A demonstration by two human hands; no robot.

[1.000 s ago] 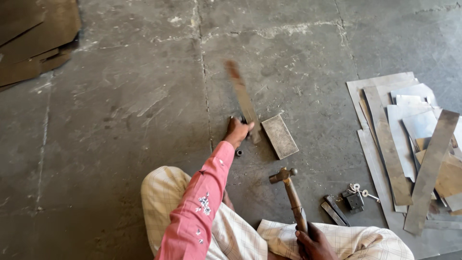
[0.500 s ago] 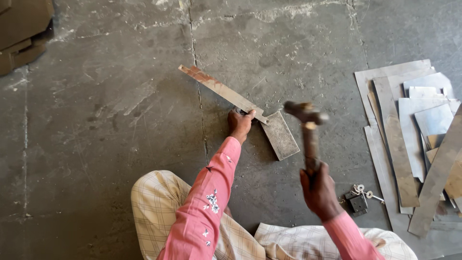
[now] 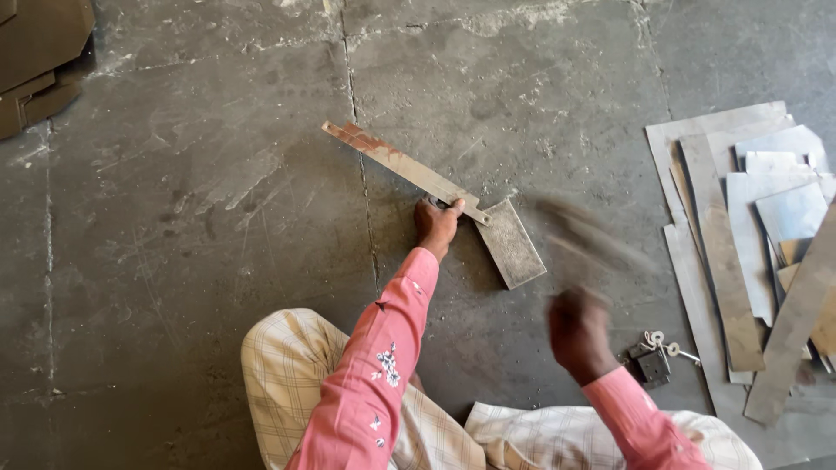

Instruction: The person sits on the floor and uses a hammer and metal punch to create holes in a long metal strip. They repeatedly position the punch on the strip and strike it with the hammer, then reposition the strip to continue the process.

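Observation:
My left hand [image 3: 435, 224] grips a long rusty metal strip [image 3: 396, 166] near its right end, holding it flat with that end resting across the top of a small rectangular steel block [image 3: 511, 243] on the concrete floor. My right hand [image 3: 577, 333] is closed around the handle of a hammer [image 3: 588, 235], which shows only as a motion blur slanting up to the left toward the block. Both arms wear pink sleeves, and I sit on the floor with checked cloth over my legs.
A pile of cut sheet-metal strips and plates [image 3: 749, 235] lies at the right. A small padlock with keys [image 3: 655, 359] rests near my right wrist. Dark flat boards [image 3: 39, 52] lie at the top left corner.
The strip has swung from pointing away to lying across the block's top edge. My right hand lifted the hammer off the floor, raised it, and it is now swinging, blurred.

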